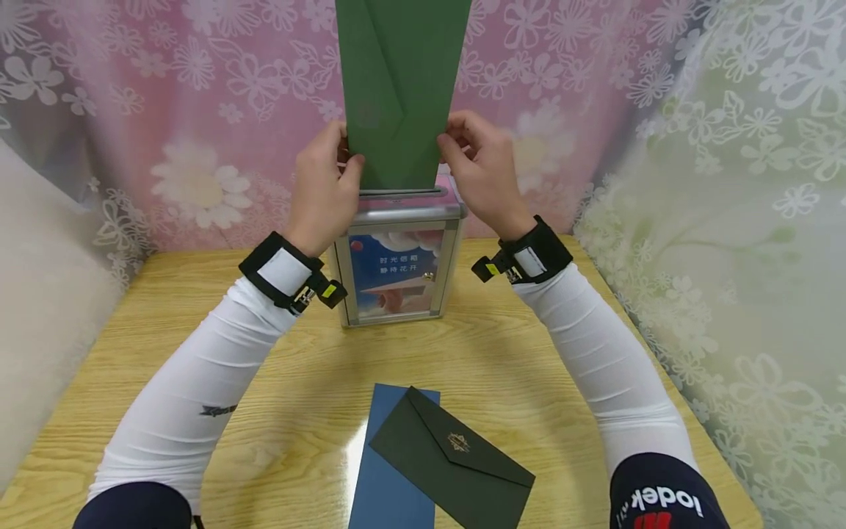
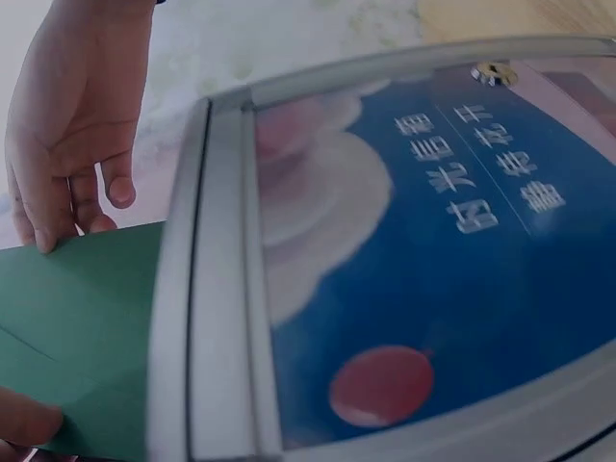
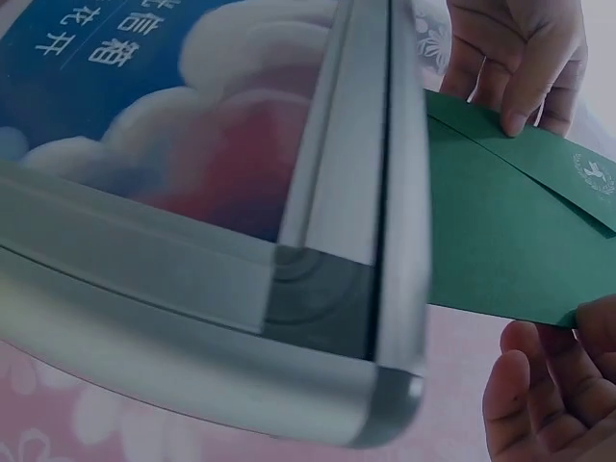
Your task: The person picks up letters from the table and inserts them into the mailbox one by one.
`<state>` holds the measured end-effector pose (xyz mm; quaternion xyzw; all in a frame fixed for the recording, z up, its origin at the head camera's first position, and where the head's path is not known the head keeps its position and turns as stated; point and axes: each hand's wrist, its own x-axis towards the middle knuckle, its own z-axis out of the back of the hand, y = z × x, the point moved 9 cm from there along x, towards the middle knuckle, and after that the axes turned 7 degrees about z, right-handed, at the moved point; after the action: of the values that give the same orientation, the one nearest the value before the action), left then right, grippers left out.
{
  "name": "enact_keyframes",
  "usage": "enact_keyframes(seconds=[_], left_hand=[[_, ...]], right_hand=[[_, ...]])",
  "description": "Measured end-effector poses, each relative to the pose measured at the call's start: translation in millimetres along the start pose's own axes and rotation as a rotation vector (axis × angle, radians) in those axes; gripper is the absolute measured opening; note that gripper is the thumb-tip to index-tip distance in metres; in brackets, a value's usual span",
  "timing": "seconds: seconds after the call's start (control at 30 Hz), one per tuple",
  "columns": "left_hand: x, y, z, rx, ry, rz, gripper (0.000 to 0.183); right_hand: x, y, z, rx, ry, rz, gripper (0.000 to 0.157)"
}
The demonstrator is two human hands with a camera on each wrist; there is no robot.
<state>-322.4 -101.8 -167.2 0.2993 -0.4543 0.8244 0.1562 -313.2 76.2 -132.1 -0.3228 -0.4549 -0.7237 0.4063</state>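
A green envelope [image 1: 410,81] stands upright over a metal-framed letter box [image 1: 396,209], its lower edge at the slot [image 1: 403,193] in the top. My left hand [image 1: 324,184] pinches the envelope's left edge between thumb and fingers. On the opposite edge, my right hand [image 1: 485,169] pinches it the same way. In the left wrist view the envelope [image 2: 87,318] meets the box's silver frame [image 2: 221,289]. The right wrist view shows the envelope's flap side [image 3: 510,221] with a small pale emblem. The part of the envelope past the slot is hidden.
A dark green envelope [image 1: 456,455] with a gold emblem lies across a blue envelope [image 1: 390,477] on the wooden table [image 1: 264,411], nearer to me. Behind the box hangs a pink floral curtain [image 1: 198,110]; a pale floral cloth [image 1: 727,220] lines the right side.
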Motion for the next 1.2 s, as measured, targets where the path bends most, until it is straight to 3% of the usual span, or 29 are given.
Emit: enact_keyframes(seconds=[0.3, 0.53, 0.77, 0.93, 1.07, 1.2], left_hand=[[-1.1, 19.6, -7.9, 0.063, 0.054, 0.073, 0.016], [-6.6, 30.2, -14.1, 0.162, 0.083, 0.129, 0.021], [-9.2, 34.3, -19.1, 0.223, 0.078, 0.120, 0.021], [-10.4, 32.3, -20.4, 0.257, 0.061, 0.073, 0.019], [-13.6, 32.8, -20.7, 0.261, 0.062, 0.066, 0.018], [-16.2, 33.2, -21.3, 0.269, 0.068, 0.060, 0.019]], right_hand=[[-4.9, -20.0, -7.5, -0.016, 0.018, -0.103, 0.014], [-8.5, -24.7, -10.4, -0.038, 0.023, -0.125, 0.012], [-4.9, -21.5, -8.0, -0.026, -0.005, -0.131, 0.020], [0.7, -14.5, -1.8, 0.020, -0.068, -0.074, 0.043], [4.4, -4.8, 4.0, 0.019, -0.119, 0.055, 0.060], [4.5, 2.6, 5.3, -0.048, -0.121, 0.149, 0.057]])
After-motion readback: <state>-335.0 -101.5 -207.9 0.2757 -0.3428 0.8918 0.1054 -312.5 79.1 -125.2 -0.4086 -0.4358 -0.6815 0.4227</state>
